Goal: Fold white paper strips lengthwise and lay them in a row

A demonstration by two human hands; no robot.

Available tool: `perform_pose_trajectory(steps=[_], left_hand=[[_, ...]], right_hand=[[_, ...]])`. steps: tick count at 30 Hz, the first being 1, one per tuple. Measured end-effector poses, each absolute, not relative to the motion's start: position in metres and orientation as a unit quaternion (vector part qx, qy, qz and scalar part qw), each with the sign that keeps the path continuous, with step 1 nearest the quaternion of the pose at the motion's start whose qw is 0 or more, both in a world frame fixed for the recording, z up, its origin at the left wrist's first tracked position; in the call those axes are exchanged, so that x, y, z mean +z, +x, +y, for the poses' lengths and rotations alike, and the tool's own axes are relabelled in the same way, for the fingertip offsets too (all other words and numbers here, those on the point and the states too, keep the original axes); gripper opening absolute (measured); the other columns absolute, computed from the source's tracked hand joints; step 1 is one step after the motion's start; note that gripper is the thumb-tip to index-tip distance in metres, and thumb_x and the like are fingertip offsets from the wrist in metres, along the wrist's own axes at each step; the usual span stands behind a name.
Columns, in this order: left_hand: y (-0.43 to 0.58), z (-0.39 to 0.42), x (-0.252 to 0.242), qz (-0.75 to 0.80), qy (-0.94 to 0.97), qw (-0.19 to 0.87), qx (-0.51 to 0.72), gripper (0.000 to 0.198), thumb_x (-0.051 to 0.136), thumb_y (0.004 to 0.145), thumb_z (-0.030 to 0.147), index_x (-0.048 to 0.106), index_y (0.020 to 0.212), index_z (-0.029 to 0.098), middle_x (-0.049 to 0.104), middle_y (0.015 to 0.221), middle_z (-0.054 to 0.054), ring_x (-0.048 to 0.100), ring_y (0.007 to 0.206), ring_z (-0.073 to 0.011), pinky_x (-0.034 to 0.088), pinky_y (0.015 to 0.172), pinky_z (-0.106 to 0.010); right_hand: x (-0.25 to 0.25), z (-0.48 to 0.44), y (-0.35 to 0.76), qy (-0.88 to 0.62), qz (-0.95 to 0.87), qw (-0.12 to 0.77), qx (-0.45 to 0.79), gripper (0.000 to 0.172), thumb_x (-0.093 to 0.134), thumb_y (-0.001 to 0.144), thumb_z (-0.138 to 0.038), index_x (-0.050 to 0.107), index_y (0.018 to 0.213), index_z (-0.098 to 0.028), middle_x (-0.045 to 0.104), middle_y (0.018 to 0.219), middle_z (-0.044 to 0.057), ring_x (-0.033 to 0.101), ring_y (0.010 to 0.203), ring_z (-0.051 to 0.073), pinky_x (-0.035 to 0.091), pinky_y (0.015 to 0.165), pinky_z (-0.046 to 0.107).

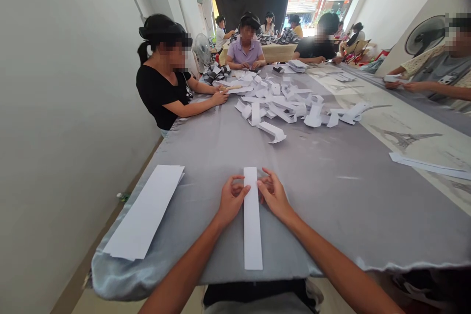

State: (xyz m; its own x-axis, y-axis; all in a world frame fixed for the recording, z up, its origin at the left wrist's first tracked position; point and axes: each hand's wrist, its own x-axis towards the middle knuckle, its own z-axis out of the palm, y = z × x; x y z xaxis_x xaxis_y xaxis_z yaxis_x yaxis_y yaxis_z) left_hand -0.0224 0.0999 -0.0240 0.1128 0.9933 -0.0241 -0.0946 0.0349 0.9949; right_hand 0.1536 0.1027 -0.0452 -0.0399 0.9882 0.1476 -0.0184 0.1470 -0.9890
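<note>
A white paper strip (252, 218) is laid flat between two hands.

The left hand (231, 201) and the right hand (274, 195) are curled at the strip's far end, right at its edges; no tight grip can be told; the strip is not lifted; it is set straight out in front on the grey cloth (331, 216), so it can be reached by both hands; a stack of white paper (143, 211) is placed near the left hand; a heap of folded paper (279, 103) is left farther off.
</note>
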Motion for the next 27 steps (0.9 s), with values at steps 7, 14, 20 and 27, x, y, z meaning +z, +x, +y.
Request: perform_pose_trajectory(steps=[7, 14, 20, 27], left_hand=[[-0.019, 0.097, -0.028, 0.426, 0.534, 0.586, 0.436, 0.046, 0.077, 0.090, 0.057, 0.064, 0.109, 0.017, 0.074, 0.075, -0.003, 0.068, 0.060, -0.0170, 0.050, 0.054, -0.026], [-0.019, 0.095, -0.030, 0.418, 0.563, 0.588, 0.404, 0.041, 0.073, 0.093, 0.054, 0.065, 0.082, 0.016, 0.066, 0.069, -0.001, 0.056, 0.059, -0.0115, 0.041, 0.056, -0.023], [-0.017, 0.092, -0.022, 0.426, 0.601, 0.562, 0.376, 0.042, 0.074, 0.091, 0.054, 0.064, 0.074, 0.016, 0.059, 0.066, 0.000, 0.049, 0.057, -0.0105, 0.034, 0.055, -0.024], [-0.019, 0.091, -0.023, 0.440, 0.619, 0.554, 0.342, 0.043, 0.073, 0.091, 0.055, 0.066, 0.075, 0.015, 0.060, 0.066, 0.000, 0.049, 0.058, -0.0098, 0.033, 0.056, -0.023]], right_hand=[[-0.042, 0.104, 0.153, -0.405, -0.509, 0.487, 0.583, 0.040, 0.068, 0.096, -0.059, 0.066, 0.089, -0.019, 0.059, 0.067, -0.002, 0.050, 0.049, 0.011, 0.038, 0.041, 0.023], [-0.035, 0.108, 0.157, -0.423, -0.494, 0.525, 0.549, 0.044, 0.070, 0.094, -0.059, 0.061, 0.076, -0.019, 0.050, 0.062, -0.003, 0.046, 0.053, 0.012, 0.035, 0.045, 0.023], [-0.032, 0.114, 0.165, -0.435, -0.470, 0.551, 0.535, 0.046, 0.071, 0.092, -0.060, 0.060, 0.075, -0.019, 0.051, 0.062, -0.003, 0.042, 0.051, 0.011, 0.032, 0.044, 0.023], [-0.033, 0.124, 0.181, -0.466, -0.436, 0.597, 0.486, 0.046, 0.071, 0.093, -0.062, 0.064, 0.079, -0.018, 0.051, 0.062, -0.003, 0.043, 0.051, 0.011, 0.034, 0.043, 0.023]])
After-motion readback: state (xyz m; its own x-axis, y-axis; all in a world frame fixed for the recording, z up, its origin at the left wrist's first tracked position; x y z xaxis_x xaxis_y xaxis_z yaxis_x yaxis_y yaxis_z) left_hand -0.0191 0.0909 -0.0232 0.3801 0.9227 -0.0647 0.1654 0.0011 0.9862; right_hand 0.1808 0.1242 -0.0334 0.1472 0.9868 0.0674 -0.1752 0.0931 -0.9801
